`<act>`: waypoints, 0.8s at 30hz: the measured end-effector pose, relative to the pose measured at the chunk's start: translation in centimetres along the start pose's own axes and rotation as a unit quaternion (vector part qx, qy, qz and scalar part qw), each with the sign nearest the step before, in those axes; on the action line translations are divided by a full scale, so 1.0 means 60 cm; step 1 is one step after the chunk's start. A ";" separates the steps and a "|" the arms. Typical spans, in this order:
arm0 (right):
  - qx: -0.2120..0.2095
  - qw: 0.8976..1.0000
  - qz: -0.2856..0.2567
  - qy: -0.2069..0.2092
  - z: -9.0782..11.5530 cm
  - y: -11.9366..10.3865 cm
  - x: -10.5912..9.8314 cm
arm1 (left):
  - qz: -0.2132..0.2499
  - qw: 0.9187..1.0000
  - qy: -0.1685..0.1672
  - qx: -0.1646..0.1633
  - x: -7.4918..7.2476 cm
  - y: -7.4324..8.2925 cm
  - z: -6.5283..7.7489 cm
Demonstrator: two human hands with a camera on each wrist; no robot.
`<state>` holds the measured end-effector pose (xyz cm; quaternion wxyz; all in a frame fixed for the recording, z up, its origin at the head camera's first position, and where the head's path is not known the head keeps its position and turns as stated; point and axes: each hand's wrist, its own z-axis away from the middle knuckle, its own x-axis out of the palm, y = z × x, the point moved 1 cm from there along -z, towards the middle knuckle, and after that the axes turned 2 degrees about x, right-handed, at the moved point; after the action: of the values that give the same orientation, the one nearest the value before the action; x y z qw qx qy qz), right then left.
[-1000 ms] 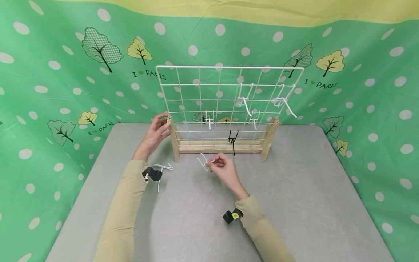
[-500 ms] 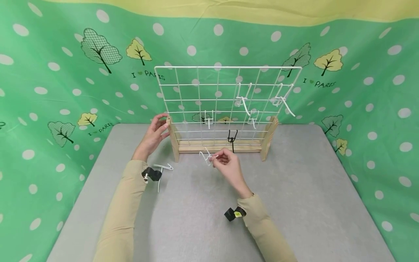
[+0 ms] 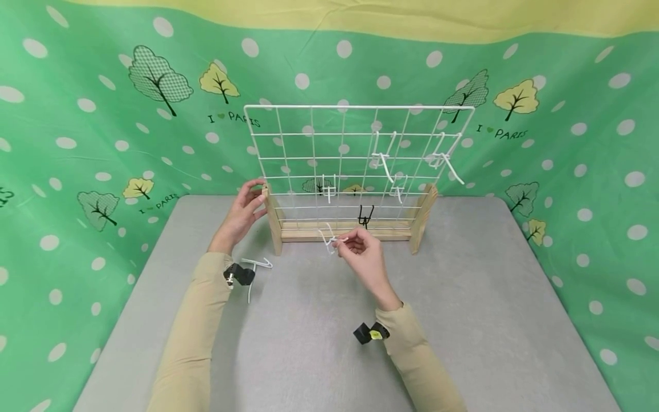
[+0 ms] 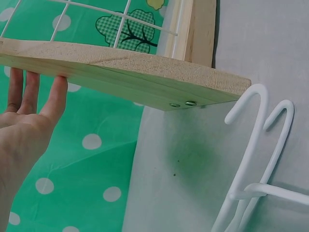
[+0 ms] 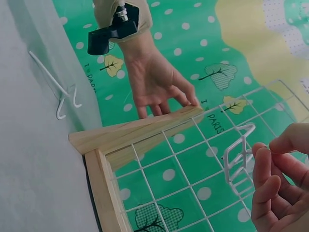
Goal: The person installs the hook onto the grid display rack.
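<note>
My left hand [image 3: 242,214] touches the outer side of the left wooden upright [image 3: 274,220] of a stand holding a white wire grid panel [image 3: 342,157]. In the left wrist view, its visible fingers look fairly straight, tips against the wood. My right hand [image 3: 364,257] pinches a white wire hook [image 3: 329,241] between thumb and fingers, in front of the panel's lower part. Two prongs of this hook point up toward the grid. In the right wrist view, the hook [image 5: 234,162] overlaps the grid; whether they touch I cannot tell.
Several white hooks [image 3: 382,157] and a black hook [image 3: 365,216] hang on the panel. Another white hook [image 3: 252,272] lies on the grey table [image 3: 288,343], near my left wrist. Behind stands a green dotted curtain [image 3: 206,160].
My right hand has moved slightly up and to the right, carrying the white hook closer to the panel's lower part. The left hand stays at the upright.
</note>
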<state>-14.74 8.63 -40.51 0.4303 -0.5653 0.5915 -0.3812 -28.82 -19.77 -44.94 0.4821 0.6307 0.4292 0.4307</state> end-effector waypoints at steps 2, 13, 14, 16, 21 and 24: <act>0.003 1.000 0.001 -0.001 -0.002 -0.003 -0.001 | 0.001 1.000 -0.001 0.000 0.000 0.000 0.000; -0.005 1.000 -0.021 0.016 -0.018 -0.026 -0.001 | -0.003 1.000 0.001 0.000 -0.003 -0.001 0.000; -0.010 1.000 -0.018 0.017 -0.020 -0.029 -0.001 | -0.002 1.000 0.001 0.000 -0.003 -0.002 0.000; -0.020 1.000 -0.012 0.019 -0.024 -0.035 0.000 | -0.004 1.000 0.002 -0.001 -0.003 -0.001 0.001; -0.036 0.999 0.001 0.021 -0.030 -0.041 0.002 | 0.000 1.000 0.003 -0.001 -0.002 -0.001 0.000; -0.044 0.999 -0.002 0.024 -0.034 -0.037 0.003 | 0.001 1.000 0.001 -0.002 -0.002 -0.001 -0.002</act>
<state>-15.90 8.22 -37.74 0.3905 -0.5753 0.6167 -0.3690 -28.94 -19.82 -45.01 0.4823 0.6297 0.4288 0.4325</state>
